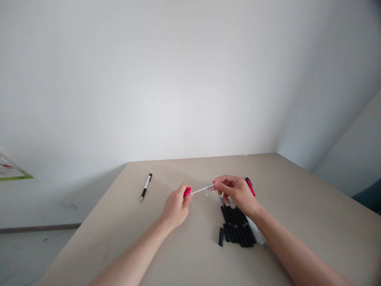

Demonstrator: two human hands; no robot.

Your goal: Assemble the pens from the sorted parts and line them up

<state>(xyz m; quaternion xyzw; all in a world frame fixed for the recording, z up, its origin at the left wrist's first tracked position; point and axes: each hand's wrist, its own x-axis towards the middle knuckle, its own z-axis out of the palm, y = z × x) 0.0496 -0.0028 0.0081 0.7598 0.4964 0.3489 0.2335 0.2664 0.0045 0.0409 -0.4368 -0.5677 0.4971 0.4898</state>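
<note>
My left hand (176,205) is closed around a red pen part (187,192), of which only the end shows. A thin white refill (202,189) runs from that red part to my right hand (235,191), which pinches its far end. Both hands hover just above the beige table (297,206). Behind my right hand lies a red pen piece (250,186). Under my right wrist sits a row of several black pens (238,228) with white barrels, one black piece (221,236) lying apart at the left.
A black and white pen (146,187) lies alone on the table's far left part. The table stands against a white wall; its left edge drops to a grey floor (32,250). A paper with a green edge (12,171) shows at far left.
</note>
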